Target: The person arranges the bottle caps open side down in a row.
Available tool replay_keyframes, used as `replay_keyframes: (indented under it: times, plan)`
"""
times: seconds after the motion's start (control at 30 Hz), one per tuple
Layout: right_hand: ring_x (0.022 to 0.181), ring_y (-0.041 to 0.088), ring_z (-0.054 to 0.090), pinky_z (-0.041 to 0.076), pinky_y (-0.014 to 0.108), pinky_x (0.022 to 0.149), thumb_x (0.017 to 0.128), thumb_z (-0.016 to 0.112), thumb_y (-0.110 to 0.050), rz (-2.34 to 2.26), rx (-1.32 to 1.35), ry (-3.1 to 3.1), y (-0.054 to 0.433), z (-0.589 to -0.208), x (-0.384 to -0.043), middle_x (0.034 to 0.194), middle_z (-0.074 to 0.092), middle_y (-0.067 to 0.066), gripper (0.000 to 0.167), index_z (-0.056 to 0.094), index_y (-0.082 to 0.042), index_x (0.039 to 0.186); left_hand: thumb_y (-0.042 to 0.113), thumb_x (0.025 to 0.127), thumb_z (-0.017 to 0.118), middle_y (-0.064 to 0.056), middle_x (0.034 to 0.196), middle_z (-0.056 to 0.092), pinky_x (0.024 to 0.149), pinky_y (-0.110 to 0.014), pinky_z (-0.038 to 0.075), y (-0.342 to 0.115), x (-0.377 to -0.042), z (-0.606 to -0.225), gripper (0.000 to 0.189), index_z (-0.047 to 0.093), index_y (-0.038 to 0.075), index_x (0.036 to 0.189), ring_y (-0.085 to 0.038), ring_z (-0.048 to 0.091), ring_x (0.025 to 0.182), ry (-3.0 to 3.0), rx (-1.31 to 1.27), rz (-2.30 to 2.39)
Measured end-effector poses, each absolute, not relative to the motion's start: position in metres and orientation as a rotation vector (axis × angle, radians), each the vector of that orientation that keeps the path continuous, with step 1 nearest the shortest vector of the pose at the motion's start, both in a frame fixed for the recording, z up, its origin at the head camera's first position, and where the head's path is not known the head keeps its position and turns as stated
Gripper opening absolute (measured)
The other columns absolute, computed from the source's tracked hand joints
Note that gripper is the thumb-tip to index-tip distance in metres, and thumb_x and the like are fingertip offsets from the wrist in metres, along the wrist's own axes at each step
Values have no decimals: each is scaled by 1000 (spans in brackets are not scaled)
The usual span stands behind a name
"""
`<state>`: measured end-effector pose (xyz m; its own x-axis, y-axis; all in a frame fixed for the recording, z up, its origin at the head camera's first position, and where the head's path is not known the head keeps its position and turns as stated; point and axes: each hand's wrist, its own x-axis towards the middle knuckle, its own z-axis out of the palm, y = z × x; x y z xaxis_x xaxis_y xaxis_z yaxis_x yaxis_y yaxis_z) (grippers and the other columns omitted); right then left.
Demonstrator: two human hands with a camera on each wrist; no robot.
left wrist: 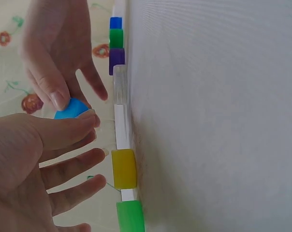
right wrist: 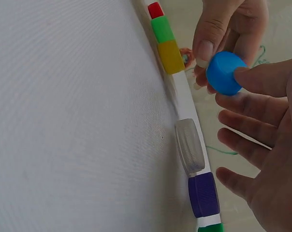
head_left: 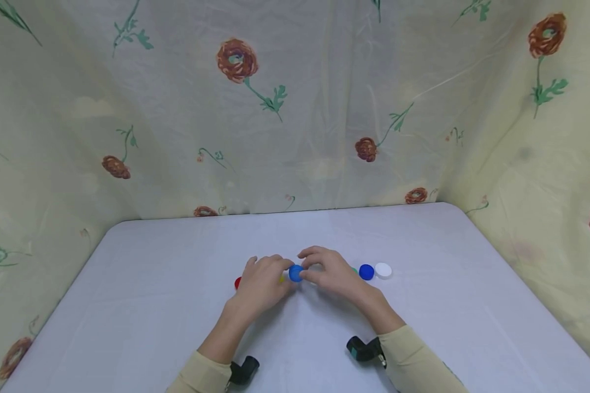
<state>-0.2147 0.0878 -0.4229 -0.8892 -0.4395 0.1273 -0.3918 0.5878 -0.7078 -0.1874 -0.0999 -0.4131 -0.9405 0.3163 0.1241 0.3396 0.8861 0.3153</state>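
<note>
A light blue bottle cap [right wrist: 224, 73] is lifted above the table between both hands. My left hand [head_left: 264, 279] pinches its left side with thumb and forefinger, the other fingers spread out. From the right, my right hand [head_left: 335, 274] pinches the same cap with thumb and forefinger. Below the hands a row of caps stands on the table: red [right wrist: 155, 10], light green [left wrist: 130, 216] and yellow [left wrist: 124, 168] to the left, then a gap. Right of the gap come a clear cap [right wrist: 190, 146], a purple cap [right wrist: 203, 195], a green cap [left wrist: 116, 38], a dark blue cap [head_left: 366, 272] and a white cap [head_left: 383, 271].
The caps stand on a white-covered table [head_left: 177, 327]. Flower-patterned cloth [head_left: 314, 109] hangs behind the table and along both sides. Black wrist cameras [head_left: 245, 371] sit by the beige sleeves [head_left: 418, 360].
</note>
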Motion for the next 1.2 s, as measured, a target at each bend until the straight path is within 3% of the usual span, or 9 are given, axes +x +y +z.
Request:
replay_keyframes:
  times: [0.37, 0.77, 0.97, 1.2]
  plan:
    - [137, 32, 50, 36, 54, 114, 94, 64, -24, -1248, -605, 2663, 89, -421, -216, 135, 63, 6, 17, 75, -11, 95, 32, 83, 81, -2, 112, 75, 106, -62, 39, -100, -188, -411, 37, 74, 19, 116, -25, 68, 107, -2867, -547, -480]
    - [132, 32, 53, 40, 55, 111, 96, 59, -28, -1248, -617, 2629, 91, -426, -219, 132, 64, 6, 23, 76, -14, 93, 32, 81, 82, -1, 112, 75, 108, -64, 36, -100, -186, -408, 35, 75, 20, 113, -25, 68, 108, -2855, -532, -464]
    - [130, 30, 55, 42, 53, 110, 97, 57, -30, -1224, -632, 2628, 90, -425, -219, 130, 65, 5, 26, 77, -13, 99, 34, 81, 82, -1, 113, 75, 109, -63, 36, -100, -184, -404, 35, 75, 20, 113, -24, 68, 109, -2863, -545, -455]
    - [136, 32, 50, 36, 57, 113, 97, 59, -21, -1168, -715, 2587, 93, -427, -219, 134, 63, 4, 23, 74, -12, 112, 35, 82, 82, 1, 113, 75, 109, -63, 35, -102, -185, -405, 34, 76, 20, 112, -23, 68, 109, -2887, -528, -460]
